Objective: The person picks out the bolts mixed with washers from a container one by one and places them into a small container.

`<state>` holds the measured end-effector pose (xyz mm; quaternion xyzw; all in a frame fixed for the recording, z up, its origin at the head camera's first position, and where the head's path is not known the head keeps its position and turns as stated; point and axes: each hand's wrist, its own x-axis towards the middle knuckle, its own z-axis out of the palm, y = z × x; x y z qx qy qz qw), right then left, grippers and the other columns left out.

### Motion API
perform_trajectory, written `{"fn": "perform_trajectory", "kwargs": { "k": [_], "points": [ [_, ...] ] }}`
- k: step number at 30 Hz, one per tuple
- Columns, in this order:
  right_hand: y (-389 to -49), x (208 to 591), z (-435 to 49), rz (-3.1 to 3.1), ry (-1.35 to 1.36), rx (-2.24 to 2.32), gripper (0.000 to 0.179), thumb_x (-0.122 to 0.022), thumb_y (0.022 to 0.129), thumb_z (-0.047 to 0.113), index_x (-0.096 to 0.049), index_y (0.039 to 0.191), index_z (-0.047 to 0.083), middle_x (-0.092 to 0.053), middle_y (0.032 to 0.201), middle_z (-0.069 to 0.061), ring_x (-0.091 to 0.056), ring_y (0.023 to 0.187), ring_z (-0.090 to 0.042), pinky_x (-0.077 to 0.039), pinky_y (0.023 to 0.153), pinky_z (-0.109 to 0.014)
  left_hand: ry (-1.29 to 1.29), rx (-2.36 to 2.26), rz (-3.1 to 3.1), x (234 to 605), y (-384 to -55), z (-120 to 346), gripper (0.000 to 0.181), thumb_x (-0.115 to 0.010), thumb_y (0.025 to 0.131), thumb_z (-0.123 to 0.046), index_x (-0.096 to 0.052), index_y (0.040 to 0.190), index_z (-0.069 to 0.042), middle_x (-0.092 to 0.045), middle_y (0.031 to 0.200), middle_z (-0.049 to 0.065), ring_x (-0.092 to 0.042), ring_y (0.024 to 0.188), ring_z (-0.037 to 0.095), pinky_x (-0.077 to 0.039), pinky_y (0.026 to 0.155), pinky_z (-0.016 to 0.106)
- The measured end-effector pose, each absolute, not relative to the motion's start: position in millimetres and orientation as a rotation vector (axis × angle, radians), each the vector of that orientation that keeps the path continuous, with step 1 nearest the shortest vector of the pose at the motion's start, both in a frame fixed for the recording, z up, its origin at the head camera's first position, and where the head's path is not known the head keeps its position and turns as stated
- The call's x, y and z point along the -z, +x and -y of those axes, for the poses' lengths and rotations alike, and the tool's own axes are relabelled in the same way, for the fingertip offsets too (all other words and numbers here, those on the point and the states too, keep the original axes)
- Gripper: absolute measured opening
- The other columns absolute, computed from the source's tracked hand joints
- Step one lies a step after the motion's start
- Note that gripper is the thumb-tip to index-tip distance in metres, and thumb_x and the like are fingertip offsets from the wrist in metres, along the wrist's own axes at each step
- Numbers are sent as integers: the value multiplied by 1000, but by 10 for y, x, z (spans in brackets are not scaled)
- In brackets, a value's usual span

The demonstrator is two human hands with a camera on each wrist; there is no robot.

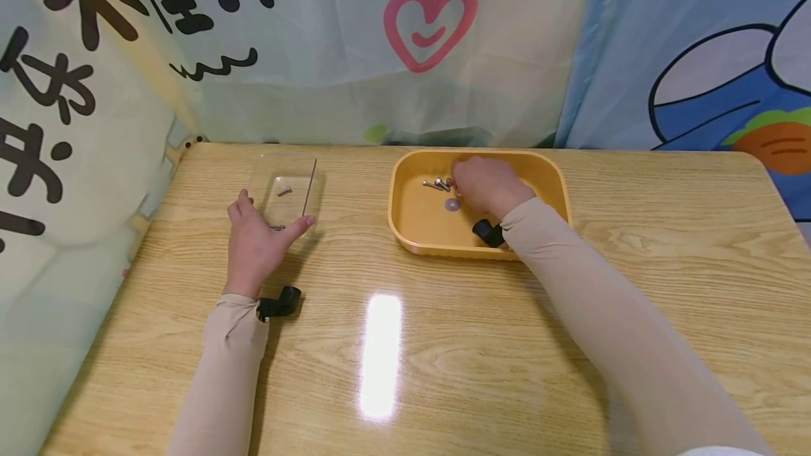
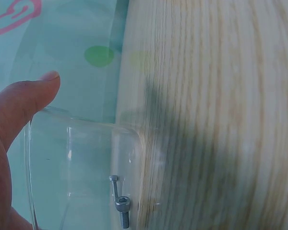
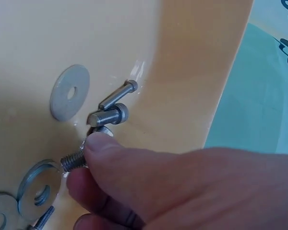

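Observation:
My left hand grips the near end of a clear plastic box, its thumb on one side and fingers on the other. Inside the box lie two socket-head screws, one long and thin, one thicker. Over in the yellow tray, my right hand pinches a threaded bolt between thumb and fingers; the thumb hides most of it. Beside the fingertips, two socket-head bolts lie on the tray floor, with a flat washer nearby. Metal rings and another screw lie below the hand.
Both containers stand on a wood-grain table, the tray right of the box. A printed cloth hangs behind the table's back edge and along its left side. Black wrist cameras are strapped at both sleeves.

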<state>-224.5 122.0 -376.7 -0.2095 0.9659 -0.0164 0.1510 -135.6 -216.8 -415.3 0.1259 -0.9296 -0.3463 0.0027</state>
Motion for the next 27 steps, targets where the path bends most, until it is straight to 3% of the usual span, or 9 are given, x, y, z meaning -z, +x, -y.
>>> {"fn": "perform_trajectory", "kwargs": {
  "k": [27],
  "points": [
    [-2136, 3535, -1192, -2800, -629, 201, 10, -55, 103, 10, -58, 107, 1, -62, 90, -12, -57, 81, -29, -50, 79, -43, 393, 1113, 2905, 4140, -1349, 2159, 127, -74, 80, -65, -1, 158, 4, -25, 150, 30, -52, 113, 47, -43, 100, 57]
  ]
}}
